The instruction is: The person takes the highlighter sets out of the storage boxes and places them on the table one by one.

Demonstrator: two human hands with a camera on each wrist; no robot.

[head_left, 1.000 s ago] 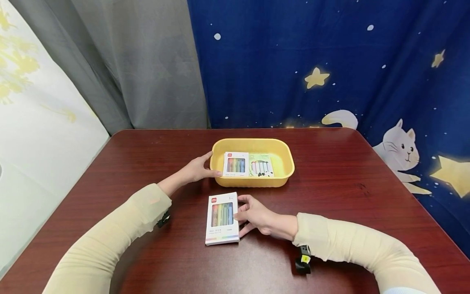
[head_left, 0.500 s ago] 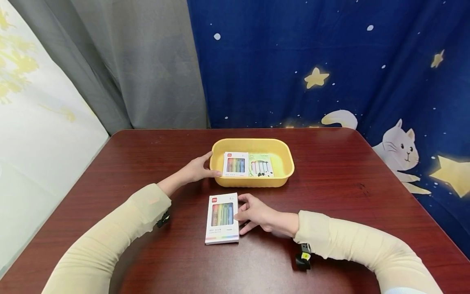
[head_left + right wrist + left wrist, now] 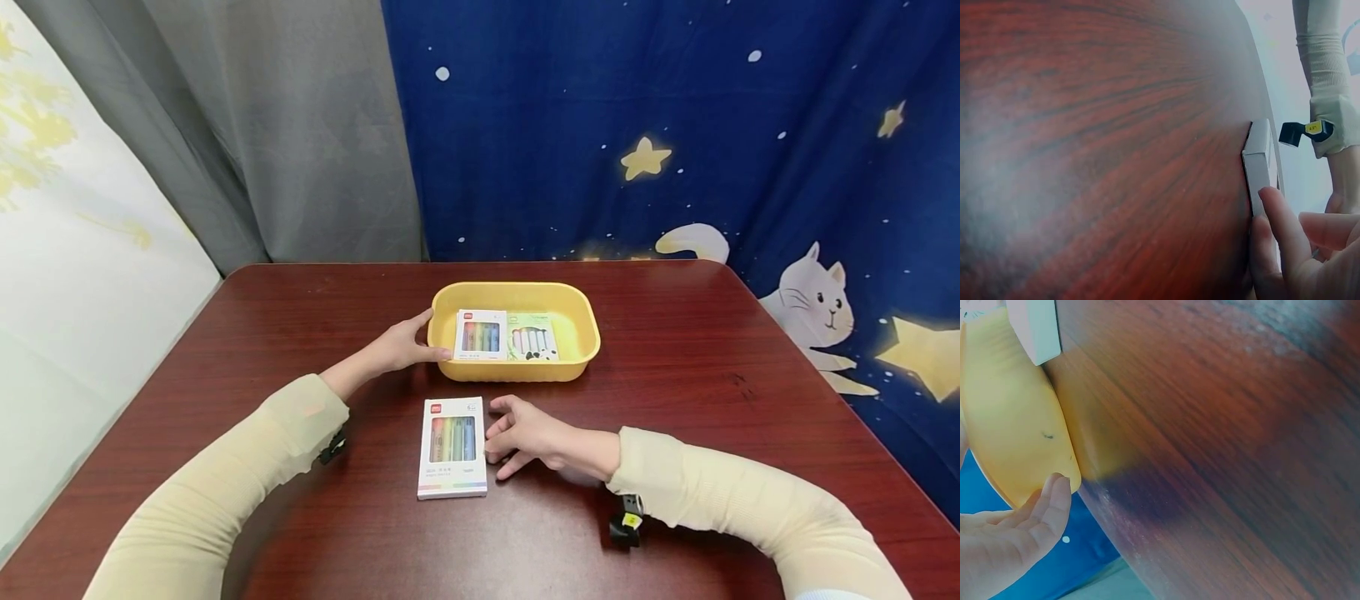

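Note:
A white box of coloured pens point(image 3: 452, 450) lies flat on the dark red table, its window facing up. Just off its right edge is my right hand point(image 3: 528, 437), fingers loosely bent and holding nothing; in the right wrist view the fingertips are right by the side of the white box point(image 3: 1259, 156). My left hand point(image 3: 405, 346) grips the left end of a yellow basket point(image 3: 517, 372), thumb over the near rim corner. In the left wrist view, its fingers point(image 3: 1057, 500) lie against the yellow wall. Inside the basket sit another similar white box point(image 3: 481, 335) and a greenish panda-print box point(image 3: 533, 340).
The wooden table point(image 3: 660, 333) has rounded far corners. Behind it hang a grey curtain point(image 3: 330, 125) and a blue curtain point(image 3: 540, 125) with stars and a white cat. A white cloth point(image 3: 90, 292) hangs at the left.
My right hand has let go of the white pen box and drawn slightly to the right. The box has settled flat on the table. My left hand and the basket stay put.

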